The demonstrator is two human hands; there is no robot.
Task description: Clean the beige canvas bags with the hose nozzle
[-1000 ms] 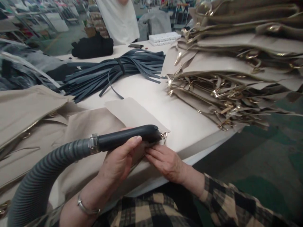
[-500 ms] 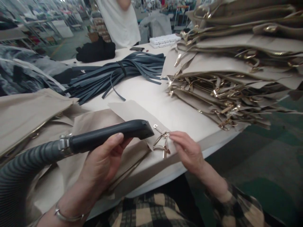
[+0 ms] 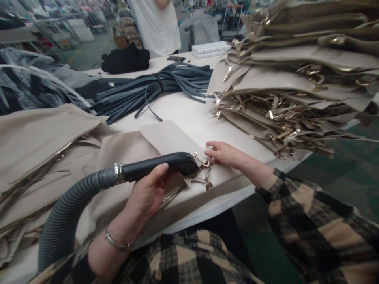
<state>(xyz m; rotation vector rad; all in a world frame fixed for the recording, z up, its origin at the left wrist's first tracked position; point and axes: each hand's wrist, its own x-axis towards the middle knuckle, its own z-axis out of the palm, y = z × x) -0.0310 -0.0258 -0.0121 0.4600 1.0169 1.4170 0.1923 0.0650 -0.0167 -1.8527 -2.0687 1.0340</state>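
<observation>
Black nozzle [image 3: 156,167] clasped by left hand [image 3: 148,193] (thumb on top, fingers curled beneath); right hand [image 3: 225,154] near gold ring [image 3: 206,164], fingers slightly spread.

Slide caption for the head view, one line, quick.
Left hand grips a black hose nozzle, its tip near gold-toned metal hardware and a beige panel; right hand close by.
</observation>
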